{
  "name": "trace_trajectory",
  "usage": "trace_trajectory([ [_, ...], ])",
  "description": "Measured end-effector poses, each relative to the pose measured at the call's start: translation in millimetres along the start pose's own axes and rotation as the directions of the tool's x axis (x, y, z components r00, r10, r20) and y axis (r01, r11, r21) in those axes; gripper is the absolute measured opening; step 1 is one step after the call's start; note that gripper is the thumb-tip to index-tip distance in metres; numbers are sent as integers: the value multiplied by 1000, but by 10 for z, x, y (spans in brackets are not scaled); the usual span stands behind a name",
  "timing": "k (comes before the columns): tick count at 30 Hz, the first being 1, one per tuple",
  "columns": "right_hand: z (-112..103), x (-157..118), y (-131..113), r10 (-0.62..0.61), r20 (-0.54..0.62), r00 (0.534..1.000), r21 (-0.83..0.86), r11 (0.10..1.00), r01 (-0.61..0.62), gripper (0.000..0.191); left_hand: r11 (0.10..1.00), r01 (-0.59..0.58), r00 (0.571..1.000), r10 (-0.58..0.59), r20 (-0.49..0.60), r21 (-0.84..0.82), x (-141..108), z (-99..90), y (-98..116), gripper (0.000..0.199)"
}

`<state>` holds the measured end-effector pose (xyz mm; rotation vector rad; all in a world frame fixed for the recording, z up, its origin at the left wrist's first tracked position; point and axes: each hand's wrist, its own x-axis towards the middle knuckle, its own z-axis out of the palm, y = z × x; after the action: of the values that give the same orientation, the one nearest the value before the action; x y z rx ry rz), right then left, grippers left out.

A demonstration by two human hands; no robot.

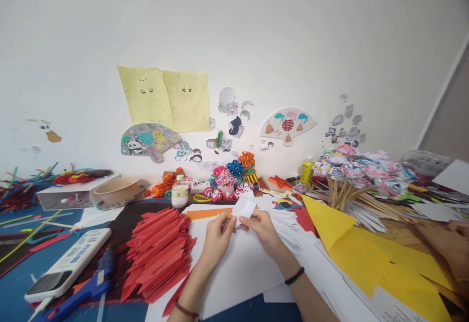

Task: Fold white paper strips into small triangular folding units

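Note:
A small piece of folded white paper (245, 205) is held up between both hands, above a large white sheet (252, 273). My left hand (219, 230) pinches its lower left edge between thumb and fingers. On the lower right side, my right hand (262, 228) pinches the same paper. Left of my hands lies a big pile of folded red paper strips (159, 253). White paper strips (289, 229) are spread just to the right of my right hand.
A blue glue gun (95, 285) and a white power strip (69, 266) lie at left. Yellow paper (373, 258) covers the right side, near another person's hand (436, 244). Paper flowers (361, 168), a labelled bottle (180, 192) and a glue bottle (307, 170) stand along the wall.

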<state>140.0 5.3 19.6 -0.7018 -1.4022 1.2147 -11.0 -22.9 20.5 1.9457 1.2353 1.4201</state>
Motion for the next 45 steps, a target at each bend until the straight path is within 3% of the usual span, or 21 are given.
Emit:
trace_trajectory([
  [4,6,5,36,-5,-7,1000,6,1000,5,24,1000,-5,1000,5,30,13,-21,39,14,26],
  [10,76,-8,21,6,-34,999,-8,1000,-6,25,992,-52,999,53,-2,113,-24,45,-15,25],
  [13,101,-15,45,3,-34,999,16,1000,-3,25,993,-18,999,21,-27,119,-18,38,-35,27],
  [18,79,5,84,58,36,998,0,998,-58,30,997,-17,999,20,-48,74,8,-6,-52,22],
  [21,-19,28,11,130,70,989,-38,991,-127,37,994,-33,999,34,-15,108,28,-71,-93,21],
  [25,-232,71,-42,79,5,997,-10,997,-79,40,983,19,994,-39,105,184,50,-177,-215,20],
  [27,-322,100,12,67,-30,997,-120,990,-70,37,981,48,981,-81,174,185,60,-214,-283,18],
  [32,-411,135,186,50,-105,993,-276,958,-78,38,979,82,971,-122,207,188,89,-237,-330,19],
  [36,-451,82,189,81,-56,995,-281,955,-93,38,967,87,963,-143,229,240,63,-235,-235,17],
  [41,-549,-26,181,209,150,966,-289,944,-159,36,924,70,952,-175,253,375,-92,-175,-149,10],
  [45,-598,-106,233,221,144,965,-437,889,-138,24,894,34,949,-169,266,446,-186,-109,-163,9],
])
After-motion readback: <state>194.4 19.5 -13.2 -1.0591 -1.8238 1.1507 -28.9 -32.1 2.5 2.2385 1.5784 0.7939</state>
